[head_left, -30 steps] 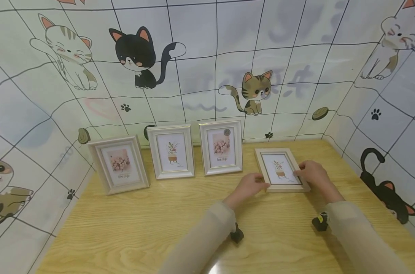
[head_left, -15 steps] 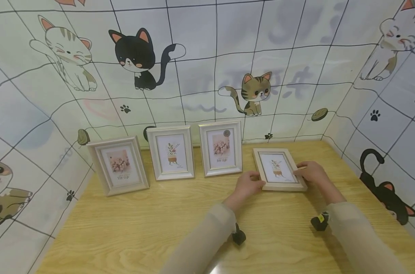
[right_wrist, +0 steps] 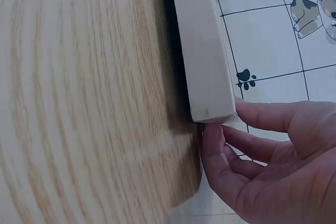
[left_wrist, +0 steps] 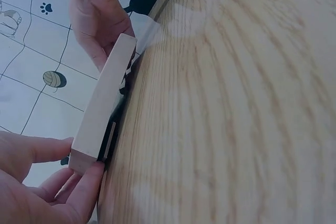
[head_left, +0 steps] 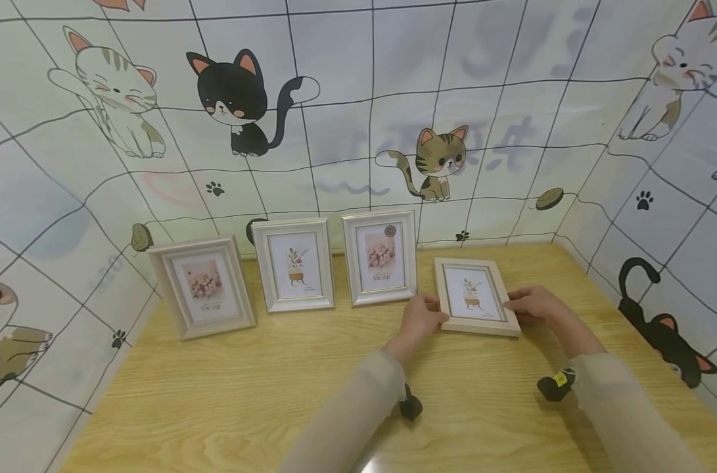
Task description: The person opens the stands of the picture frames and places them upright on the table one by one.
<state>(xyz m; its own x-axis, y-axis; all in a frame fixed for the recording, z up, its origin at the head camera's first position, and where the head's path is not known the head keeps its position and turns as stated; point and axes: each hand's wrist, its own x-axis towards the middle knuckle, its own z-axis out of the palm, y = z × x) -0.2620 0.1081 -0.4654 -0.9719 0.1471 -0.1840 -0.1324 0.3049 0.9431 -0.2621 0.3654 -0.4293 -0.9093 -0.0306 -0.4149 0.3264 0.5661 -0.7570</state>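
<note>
A cream picture frame (head_left: 473, 295) showing a potted plant lies almost flat at the right side of the table, face up. My left hand (head_left: 420, 322) pinches its near left corner; the left wrist view has the thumb on the face and fingertips beneath. On the opposite edge, my right hand (head_left: 541, 307) pinches likewise, with a fingertip (right_wrist: 212, 136) under the frame in the right wrist view. A dark gap shows below the frame's edge (left_wrist: 105, 93), with part of its backing visible. Whether any part touches the table cannot be told.
Three cream frames stand upright to the left: a flower one (head_left: 380, 257) nearest, a plant one (head_left: 293, 265) beside it, and another flower one (head_left: 203, 289) angled at the far left. A cat-patterned wall covering (head_left: 334, 131) rises behind and at both sides of the wooden table (head_left: 263, 394).
Both hands have shifted the frame a little to the left, turning it slightly. It now lies closer to the nearest standing frame. The three standing frames have not moved.
</note>
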